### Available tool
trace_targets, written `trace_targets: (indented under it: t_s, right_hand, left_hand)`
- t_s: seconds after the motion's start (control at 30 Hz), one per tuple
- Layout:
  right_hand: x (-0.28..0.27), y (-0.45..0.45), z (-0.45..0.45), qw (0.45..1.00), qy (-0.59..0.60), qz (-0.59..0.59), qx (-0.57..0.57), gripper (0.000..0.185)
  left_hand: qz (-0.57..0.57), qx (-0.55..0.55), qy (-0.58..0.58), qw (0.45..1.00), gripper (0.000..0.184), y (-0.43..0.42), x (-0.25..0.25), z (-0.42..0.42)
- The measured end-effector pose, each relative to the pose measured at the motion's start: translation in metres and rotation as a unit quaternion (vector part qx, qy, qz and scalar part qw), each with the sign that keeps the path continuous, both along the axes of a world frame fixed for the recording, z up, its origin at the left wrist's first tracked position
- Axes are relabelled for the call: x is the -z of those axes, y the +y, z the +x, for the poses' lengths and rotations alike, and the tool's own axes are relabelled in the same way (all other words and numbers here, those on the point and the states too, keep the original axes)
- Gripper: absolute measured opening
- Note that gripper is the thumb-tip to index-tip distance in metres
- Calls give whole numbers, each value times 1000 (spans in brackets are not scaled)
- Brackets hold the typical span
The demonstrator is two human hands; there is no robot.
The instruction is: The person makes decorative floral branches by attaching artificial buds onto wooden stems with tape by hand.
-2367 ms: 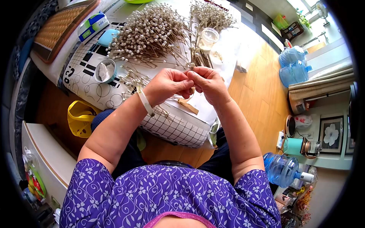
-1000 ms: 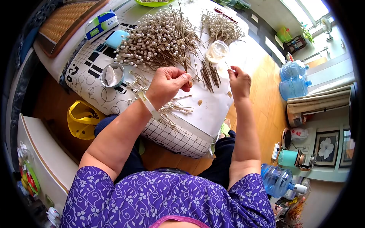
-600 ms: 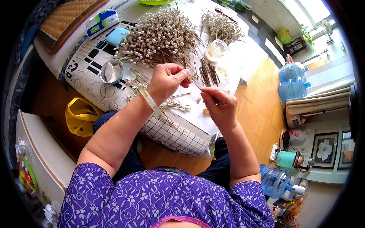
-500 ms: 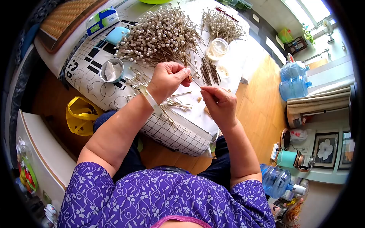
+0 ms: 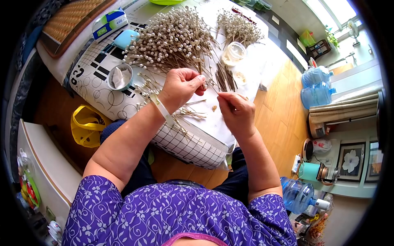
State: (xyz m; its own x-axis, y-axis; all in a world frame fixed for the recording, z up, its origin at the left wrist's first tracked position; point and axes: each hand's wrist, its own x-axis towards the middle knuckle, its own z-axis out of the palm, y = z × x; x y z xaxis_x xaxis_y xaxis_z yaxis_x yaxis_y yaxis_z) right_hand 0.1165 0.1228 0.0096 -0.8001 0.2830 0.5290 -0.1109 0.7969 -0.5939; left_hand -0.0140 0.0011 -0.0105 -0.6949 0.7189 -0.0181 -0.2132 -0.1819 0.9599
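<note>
Head view, on my screen: the bare left hand [image 5: 182, 87] pinches slender brown stems [image 5: 202, 67] rising before a broad heap of white-beaded, thin brown stalks [image 5: 168, 43]. The bare right hand [image 5: 238, 112] pinches a thin, dark strand [image 5: 215, 89] (too fine for me to tell its material) slanting toward the left fingertips. Loose brown sticks [image 5: 225, 78] lie just beyond.

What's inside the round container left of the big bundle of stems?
Crumpled white material, possibly tissue; whatever lies beneath it in the round container is covered.
</note>
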Motion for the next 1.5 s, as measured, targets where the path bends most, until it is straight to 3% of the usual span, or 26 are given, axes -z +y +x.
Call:
trace_targets:
  t_s: [0.33,0.4,0.47,0.6,0.67,0.77,0.87,0.97,1.13,1.17,1.2,1.3,1.33,1.4,1.43,1.5]
  right_hand:
    - [-2,-3,1,999,-14,-15,-43,7]
    - [2,3,0,998,-23,53,-12,6]
    - [2,6,-1,1000,2,-2,23,5]
    - [7,38,-1,996,2,22,87,5]
    - [22,78,-6,987,-28,-63,145,8]
    - [34,113,-14,977,-56,-43,202,11]
    - [37,116,-23,965,-120,48,229,17]
    - [41,108,-31,914,-198,221,277,30]
    - [9,69,-22,916,-138,280,253,21]
    - [9,54,-22,985,-83,31,148,18]
    - [10,41,-22,974,-18,-223,30,16]
    - [10,17,-24,910,-103,-393,-86,16]
    - [13,18,-24,917,-110,-371,-98,17]
    - [13,18,-23,889,-128,-426,-109,17]
    - [14,19,-22,891,-124,-424,-108,17]
    - [17,21,-21,847,-102,-503,-137,18]
  left_hand:
    - [-4,-3,2,1000,15,0,-1,1]
    - [8,1,-15,1000,15,0,-2,1]
    - [5,0,-10,1000,15,0,-1,0]
    - [-5,-4,14,1000,14,0,-3,2]
    - [0,4,10,1000,14,0,-3,2]
    - [2,21,-12,1000,14,0,-4,5]
    - [5,21,-9,1000,15,-1,-4,6]
    - [17,28,-23,999,13,-3,-4,7]
    - [17,37,-10,999,13,-3,-9,11]
    - [10,36,8,999,13,-2,-8,14]
    - [11,40,9,999,13,0,-5,16]
    - [-14,58,121,991,14,0,4,24]
    - [-16,47,108,993,14,1,2,31]
    - [-50,54,199,977,13,1,9,30]
    - [-48,57,202,977,13,1,7,30]
    - [-39,104,99,989,14,1,4,29]
